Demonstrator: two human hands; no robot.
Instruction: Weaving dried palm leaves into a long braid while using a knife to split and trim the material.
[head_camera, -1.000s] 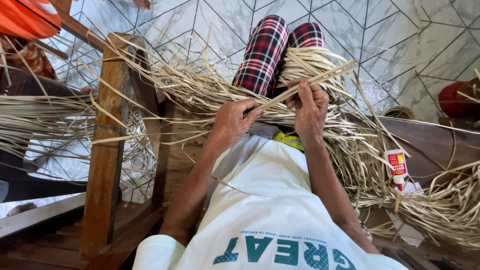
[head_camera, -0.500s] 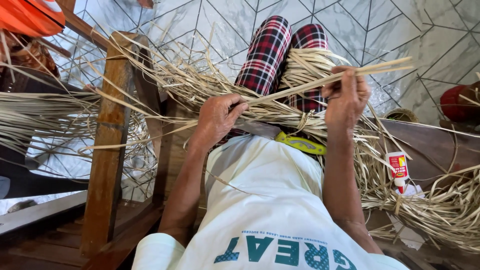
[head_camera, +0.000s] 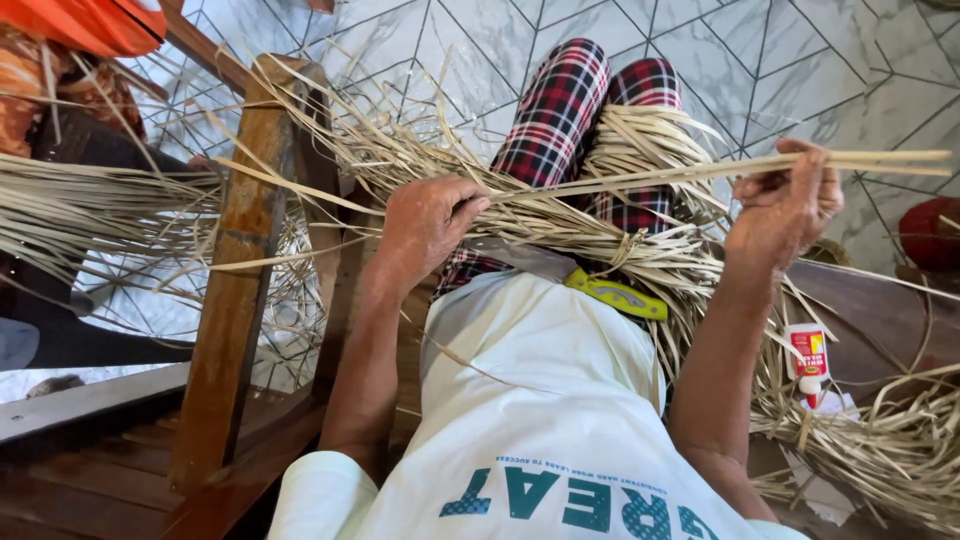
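Observation:
My left hand (head_camera: 428, 225) grips one end of a few long pale straw strips (head_camera: 640, 180) over my lap. My right hand (head_camera: 785, 205) is raised to the right, closed on the same strips, which stick out past it to the right edge. Under the strips lies a tied bundle of dry straw (head_camera: 620, 255) across my checked red-and-black trousers (head_camera: 560, 110). A yellow-handled tool (head_camera: 615, 295) rests on my white shirt just below the bundle.
A wooden chair frame (head_camera: 235, 300) stands at my left with straw draped over it. More straw (head_camera: 900, 440) is heaped at the right, next to a small white-and-red glue tube (head_camera: 808, 355). A person in orange (head_camera: 70, 60) sits at the top left. The floor is pale tile.
My right hand has drawn the strips out to the right and upward, away from my left hand, which stayed over the bundle. The strips are now stretched between both hands.

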